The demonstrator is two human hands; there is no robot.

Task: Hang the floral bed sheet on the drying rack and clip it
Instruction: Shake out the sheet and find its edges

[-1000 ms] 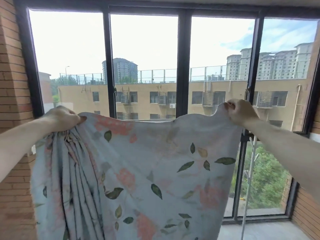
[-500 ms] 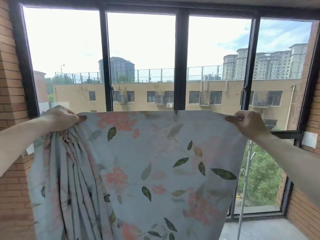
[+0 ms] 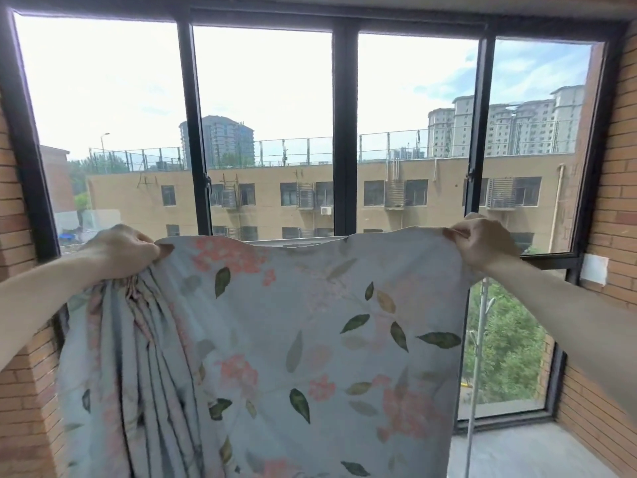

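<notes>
The floral bed sheet [image 3: 293, 339], pale blue with pink flowers and green leaves, hangs spread in front of me. My left hand [image 3: 119, 251] grips a bunched handful of its top edge at the left, with folds falling below it. My right hand [image 3: 484, 241] pinches the top edge at the right. The edge sags slightly between the two hands. A thin white pole of the drying rack [image 3: 477, 357] shows just right of the sheet; the rest of the rack is hidden behind the cloth. No clips are in view.
A wide window with a black frame [image 3: 344, 132] fills the wall ahead. Brick walls stand at the left [image 3: 20, 391] and at the right [image 3: 617, 167]. A white plate [image 3: 593, 269] sits on the right wall. Grey floor [image 3: 517, 453] shows at the lower right.
The sheet has gone from sagging to spread wide. My right hand dropped a little and moved outward to the right. My left hand keeps its bunched grip.
</notes>
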